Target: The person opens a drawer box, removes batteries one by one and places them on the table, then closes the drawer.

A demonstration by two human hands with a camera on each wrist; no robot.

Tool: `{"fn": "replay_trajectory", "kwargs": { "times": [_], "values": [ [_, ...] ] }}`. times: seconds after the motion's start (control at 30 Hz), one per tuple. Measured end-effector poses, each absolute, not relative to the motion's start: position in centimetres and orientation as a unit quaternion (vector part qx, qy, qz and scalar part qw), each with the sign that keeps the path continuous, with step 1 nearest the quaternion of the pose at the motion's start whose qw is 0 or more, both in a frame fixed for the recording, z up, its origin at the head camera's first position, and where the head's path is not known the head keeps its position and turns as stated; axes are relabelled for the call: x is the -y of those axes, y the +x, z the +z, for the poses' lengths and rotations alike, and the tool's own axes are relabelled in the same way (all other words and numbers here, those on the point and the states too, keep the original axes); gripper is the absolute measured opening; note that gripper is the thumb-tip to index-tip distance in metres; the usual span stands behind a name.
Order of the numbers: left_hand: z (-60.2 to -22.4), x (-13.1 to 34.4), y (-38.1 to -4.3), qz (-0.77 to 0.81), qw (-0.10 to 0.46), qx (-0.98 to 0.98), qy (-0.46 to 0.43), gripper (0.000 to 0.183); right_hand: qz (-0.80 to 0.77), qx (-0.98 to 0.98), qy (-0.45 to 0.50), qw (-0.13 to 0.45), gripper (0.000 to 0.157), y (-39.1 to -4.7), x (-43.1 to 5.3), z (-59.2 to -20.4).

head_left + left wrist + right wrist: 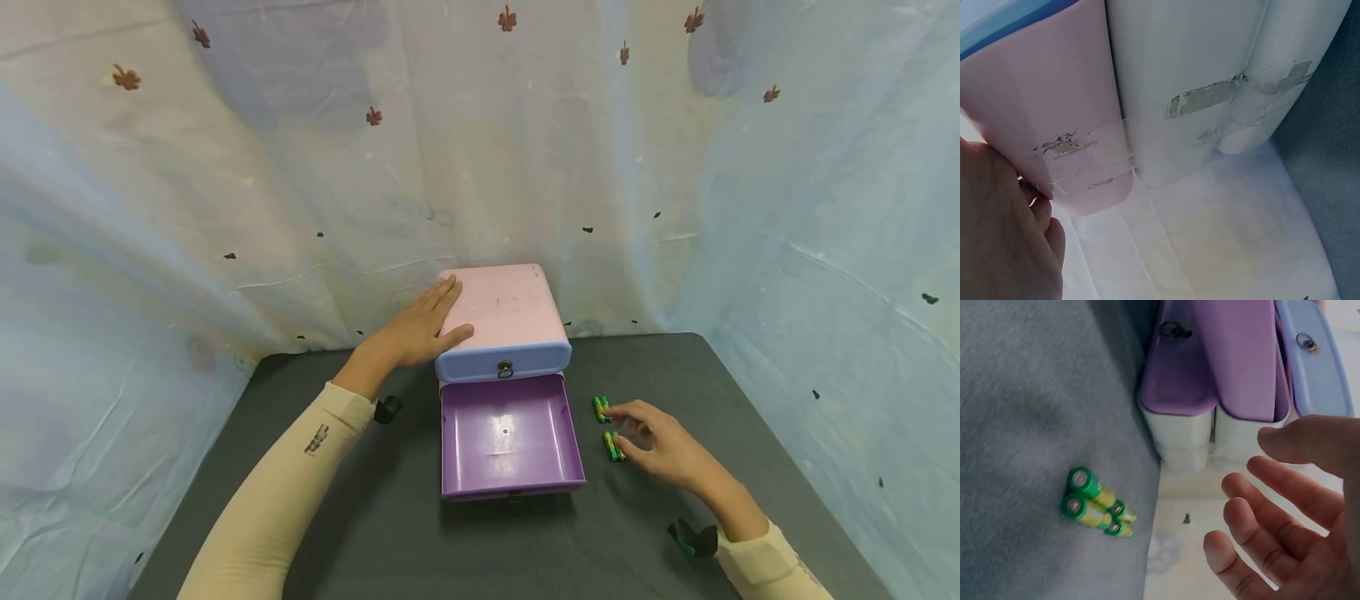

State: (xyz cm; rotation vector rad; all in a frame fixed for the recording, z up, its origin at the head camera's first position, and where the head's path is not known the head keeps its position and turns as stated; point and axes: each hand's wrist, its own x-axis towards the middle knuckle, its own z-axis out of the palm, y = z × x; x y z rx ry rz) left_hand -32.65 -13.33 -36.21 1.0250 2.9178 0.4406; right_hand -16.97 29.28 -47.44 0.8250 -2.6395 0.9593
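Right of centre, four green batteries (611,447) lie just left of my right hand (663,450), its fingers spread and bent; my left hand (412,333) rests, thumb apart, on the pink box (510,304).

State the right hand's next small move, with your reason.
Probably lower the right hand onto the green-and-yellow batteries and pinch one: it is near them, holding nothing. The purple drawer stands open beside them, and the left hand rests on the pink cabinet top, seemingly steadying it.
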Motion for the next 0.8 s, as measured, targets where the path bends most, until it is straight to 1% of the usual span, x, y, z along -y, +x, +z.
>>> {"fn": "replay_trajectory", "kwargs": {
  "times": [0.2, 0.5, 0.67, 0.8],
  "values": [
    [-36.2, 13.3, -32.7, 0.139, 0.008, -0.935, 0.327, 0.091, 0.345, 0.879, 0.296, 0.143, 0.04, -16.6, -28.4, -46.6],
    [-36.2, 13.3, -32.6, 0.141, 0.009, -0.935, 0.326, 0.091, 0.381, 0.848, 0.32, 0.183, 0.043, -15.9, -26.8, -45.5],
    [-36.3, 13.3, -32.7, 0.138, 0.013, -0.936, 0.323, 0.092, 0.408, 0.83, 0.334, 0.182, 0.043, -15.6, -26.0, -45.1],
    [-36.4, 13.4, -32.8, 0.136, 0.013, -0.937, 0.321, 0.092, 0.42, 0.826, 0.337, 0.169, 0.044, -15.2, -25.6, -45.0]
  ]
}}
